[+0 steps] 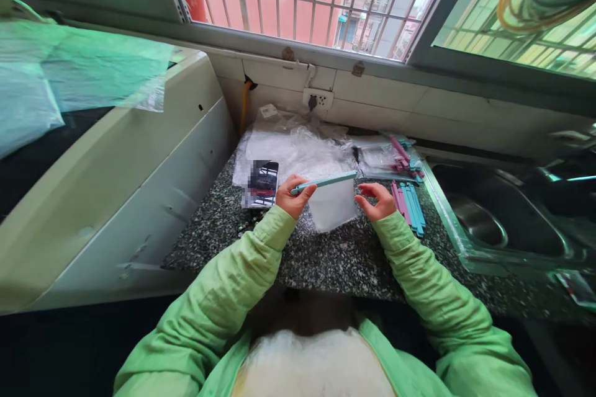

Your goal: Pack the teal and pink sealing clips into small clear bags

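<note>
Pinched at one end between my left thumb and fingers is a long teal bag sealing clip, which reaches across to the right. Just beyond its free end is my right hand, its thumb and curled fingers apart with nothing between them. Below the clip, a clear plastic bag lies on the speckled counter. To the right of my right hand lie several teal clips beside pink clips.
Crumpled clear bags spread along the back, beside packed pink and teal clips. A phone-like dark object lies left of my left hand. A sink is on the right, a pale appliance on the left. A wall socket is behind.
</note>
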### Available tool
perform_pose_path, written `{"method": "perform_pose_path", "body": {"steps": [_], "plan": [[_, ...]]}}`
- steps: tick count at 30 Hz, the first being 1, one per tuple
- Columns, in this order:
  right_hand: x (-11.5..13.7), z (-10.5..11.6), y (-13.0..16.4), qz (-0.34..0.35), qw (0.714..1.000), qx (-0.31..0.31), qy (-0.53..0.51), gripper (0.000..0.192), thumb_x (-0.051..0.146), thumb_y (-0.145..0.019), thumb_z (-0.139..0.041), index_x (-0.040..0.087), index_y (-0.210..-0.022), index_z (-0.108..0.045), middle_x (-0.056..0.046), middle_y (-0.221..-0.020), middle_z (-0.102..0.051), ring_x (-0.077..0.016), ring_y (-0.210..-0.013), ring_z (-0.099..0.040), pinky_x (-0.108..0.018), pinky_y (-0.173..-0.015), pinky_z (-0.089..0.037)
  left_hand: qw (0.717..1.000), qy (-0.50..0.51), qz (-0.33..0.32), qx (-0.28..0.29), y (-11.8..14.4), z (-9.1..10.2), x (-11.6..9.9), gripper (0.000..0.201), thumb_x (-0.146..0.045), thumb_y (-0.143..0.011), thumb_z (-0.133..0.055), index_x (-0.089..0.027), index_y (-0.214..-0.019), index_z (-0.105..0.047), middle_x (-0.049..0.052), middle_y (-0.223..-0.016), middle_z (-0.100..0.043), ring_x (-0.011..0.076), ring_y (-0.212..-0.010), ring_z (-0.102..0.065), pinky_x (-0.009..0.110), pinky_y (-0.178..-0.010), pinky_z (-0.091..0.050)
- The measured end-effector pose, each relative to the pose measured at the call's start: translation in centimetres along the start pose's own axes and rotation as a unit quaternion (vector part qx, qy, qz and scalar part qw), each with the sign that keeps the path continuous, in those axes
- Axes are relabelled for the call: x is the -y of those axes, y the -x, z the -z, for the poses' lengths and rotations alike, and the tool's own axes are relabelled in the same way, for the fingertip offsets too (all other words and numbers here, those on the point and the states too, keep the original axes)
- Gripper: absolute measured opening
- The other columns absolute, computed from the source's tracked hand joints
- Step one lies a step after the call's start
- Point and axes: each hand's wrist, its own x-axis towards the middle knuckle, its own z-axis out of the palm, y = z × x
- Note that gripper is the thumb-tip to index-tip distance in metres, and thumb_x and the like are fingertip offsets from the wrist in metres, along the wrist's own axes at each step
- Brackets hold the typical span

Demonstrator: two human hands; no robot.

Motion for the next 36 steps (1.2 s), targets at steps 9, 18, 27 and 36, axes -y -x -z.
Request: {"method": "perform_pose_path", "body": {"steps": [9,18,27,36], "plan": [[1.7,1.0,-0.1,0.125,0.974,-0.082,0.172,0.029,0.041,-0.074,-0.054,0.021,-0.094,-0.062,-0.007,-0.088,-0.061,-0.0188,-0.082,-0.055,-0.033,-0.075,-0.045,0.992,-0.036,-0.083,0.089,0.3,0.0,0.4,0.016,-0.031,-0.067,-0.063,-0.015,-0.066,-0.063,0.000,-0.062,-0.048,0.0077,-0.057,-0.046,0.020,-0.052,-0.039],[2.7,1.5,-0.2,0.249,0.924,-0.089,0.275,0.013,0.031,-0.075,-0.057,0.025,-0.082,-0.065,0.000,-0.076,-0.065,-0.0124,-0.071,-0.051,-0.026,-0.069,-0.033,0.992,0.013,-0.015,0.125,0.7,-0.7,0.6,0.024,-0.039,-0.062,-0.065,-0.015,-0.063,-0.060,0.000,-0.063,-0.048,0.0085,-0.057,-0.046,0.020,-0.049,-0.037],[0.6,4.2,-2.4,0.247,0.912,-0.049,0.323,0.018,0.033,-0.079,-0.051,0.022,-0.081,-0.064,-0.001,-0.074,-0.064,-0.0128,-0.072,-0.048,-0.029,-0.067,-0.026,0.962,0.009,0.188,0.197,-1.0,-4.5,0.6,0.033,-0.043,-0.053,-0.067,-0.013,-0.052,-0.054,-0.005,-0.049,-0.042,0.0062,-0.050,-0.037,0.022,-0.052,-0.032],[-5.7,7.4,-7.1,0.097,0.917,-0.005,0.388,0.029,0.037,-0.077,-0.045,0.017,-0.079,-0.065,-0.006,-0.077,-0.064,-0.0198,-0.076,-0.048,-0.032,-0.067,-0.028,0.917,0.049,0.338,0.207,-3.7,-11.3,2.3,0.016,-0.025,-0.055,-0.066,-0.013,-0.057,-0.056,-0.005,-0.046,-0.048,0.0060,-0.044,-0.041,0.021,-0.046,-0.031]]}}
